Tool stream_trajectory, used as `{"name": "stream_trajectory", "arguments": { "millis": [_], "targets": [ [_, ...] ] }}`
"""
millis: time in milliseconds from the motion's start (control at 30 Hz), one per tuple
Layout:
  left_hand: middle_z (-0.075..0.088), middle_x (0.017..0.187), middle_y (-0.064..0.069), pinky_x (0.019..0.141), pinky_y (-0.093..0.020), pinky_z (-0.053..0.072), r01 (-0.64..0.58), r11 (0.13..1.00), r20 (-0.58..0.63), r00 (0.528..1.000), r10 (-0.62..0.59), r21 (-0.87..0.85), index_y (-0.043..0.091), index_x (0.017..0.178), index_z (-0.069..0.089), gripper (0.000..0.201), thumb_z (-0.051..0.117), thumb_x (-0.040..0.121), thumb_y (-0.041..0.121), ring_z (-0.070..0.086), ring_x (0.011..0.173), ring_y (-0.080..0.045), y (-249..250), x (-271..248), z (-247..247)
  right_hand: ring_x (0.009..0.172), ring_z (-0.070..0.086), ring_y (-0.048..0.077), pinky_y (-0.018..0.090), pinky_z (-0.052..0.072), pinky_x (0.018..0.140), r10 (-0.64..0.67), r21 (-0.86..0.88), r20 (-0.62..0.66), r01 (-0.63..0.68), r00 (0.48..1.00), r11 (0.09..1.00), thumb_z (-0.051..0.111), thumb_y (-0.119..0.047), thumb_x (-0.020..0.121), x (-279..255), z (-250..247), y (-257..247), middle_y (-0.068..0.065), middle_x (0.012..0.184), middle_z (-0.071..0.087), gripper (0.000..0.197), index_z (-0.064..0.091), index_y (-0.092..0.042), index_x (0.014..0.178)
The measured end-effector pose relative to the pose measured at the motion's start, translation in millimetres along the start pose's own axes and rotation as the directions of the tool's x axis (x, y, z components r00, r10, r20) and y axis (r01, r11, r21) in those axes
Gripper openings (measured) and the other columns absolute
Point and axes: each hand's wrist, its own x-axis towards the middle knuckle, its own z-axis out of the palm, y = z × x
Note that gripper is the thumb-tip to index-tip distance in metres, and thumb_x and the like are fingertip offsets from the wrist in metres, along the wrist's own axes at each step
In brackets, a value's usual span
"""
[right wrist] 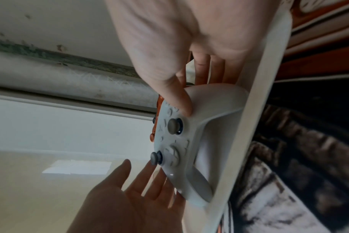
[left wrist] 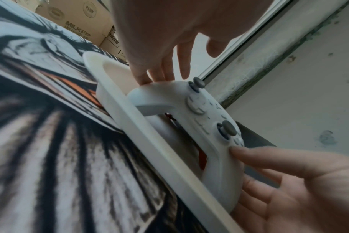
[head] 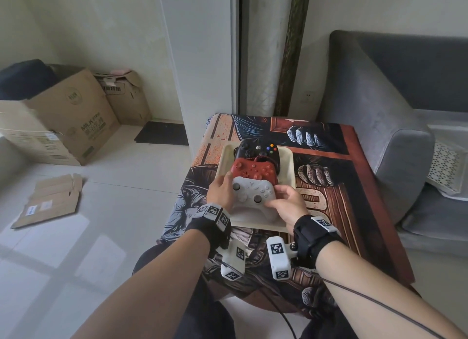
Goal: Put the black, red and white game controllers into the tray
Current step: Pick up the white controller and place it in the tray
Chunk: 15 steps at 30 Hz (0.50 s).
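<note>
A cream tray [head: 287, 166] lies on the cloth-covered table. In it the black controller [head: 255, 150] sits at the back, the red controller [head: 253, 167] in the middle, and the white controller [head: 253, 199] at the front, leaning on the red one. My left hand [head: 221, 189] touches the white controller's left grip with straight fingers [left wrist: 165, 74]. My right hand [head: 286, 199] holds its right grip, thumb [right wrist: 181, 100] on the face and fingers behind. The white controller [left wrist: 209, 126] rests inside the tray's near rim [left wrist: 149, 141].
The table's patterned cloth [head: 342, 186] is bare to the right of the tray. A grey sofa [head: 392, 110] stands close on the right. Cardboard boxes [head: 63, 115] and a flattened carton [head: 48, 204] are on the floor at left.
</note>
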Motion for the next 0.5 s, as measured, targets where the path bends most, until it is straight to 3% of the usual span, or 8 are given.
{"name": "stream_trajectory", "arguments": {
  "millis": [100,167,300,400,500],
  "targets": [
    [0.060,0.127,-0.021,0.089,-0.035,0.040,0.025,0.999,0.067,0.997,-0.027,0.033,0.004,0.121,0.057,0.041,0.034,0.097,0.029,0.055,0.113,-0.035,0,2,0,0.113,0.059,0.021,0.038,0.049,0.099,-0.007,-0.040,0.026,0.008,1.000,0.999,0.080,-0.003,0.067,-1,-1,2,0.002,0.123,0.062,0.065,0.059,-0.018,0.126],
    [0.056,0.133,-0.022,0.092,-0.034,0.041,0.043,0.999,0.071,0.997,-0.044,0.015,0.003,0.129,0.051,0.040,0.031,0.100,0.022,0.052,0.121,-0.036,1,4,1,0.115,0.059,0.020,0.040,0.048,0.103,-0.008,-0.048,0.045,0.010,0.999,0.999,0.081,-0.003,0.065,1,-1,3,0.001,0.124,0.062,0.070,0.058,-0.017,0.130],
    [0.056,0.131,-0.025,0.098,-0.037,0.040,0.040,0.991,0.072,0.996,-0.049,0.129,0.000,0.127,0.053,0.049,0.029,0.100,0.033,0.053,0.119,-0.037,4,1,1,0.114,0.063,0.021,0.041,0.049,0.103,-0.005,-0.064,0.059,0.009,0.998,0.998,0.081,-0.006,0.060,7,-3,6,0.004,0.127,0.067,0.073,0.061,-0.016,0.129],
    [0.054,0.133,-0.025,0.097,-0.037,0.041,0.060,0.994,0.061,0.996,-0.066,0.091,0.001,0.133,0.042,0.042,0.037,0.097,0.022,0.052,0.119,-0.038,0,1,4,0.112,0.064,0.022,0.041,0.051,0.101,-0.012,-0.079,0.055,0.016,0.998,0.997,0.080,-0.004,0.061,9,-4,6,0.005,0.126,0.067,0.072,0.061,-0.014,0.130],
    [0.051,0.138,-0.025,0.103,-0.039,0.038,0.024,0.986,0.096,0.995,-0.041,0.166,0.005,0.138,0.040,0.046,0.029,0.099,0.026,0.048,0.125,-0.038,0,0,5,0.111,0.064,0.023,0.039,0.051,0.099,-0.026,-0.106,0.038,0.029,0.999,0.994,0.078,-0.001,0.065,7,-7,3,0.003,0.122,0.066,0.068,0.061,-0.013,0.130]
  ]
}}
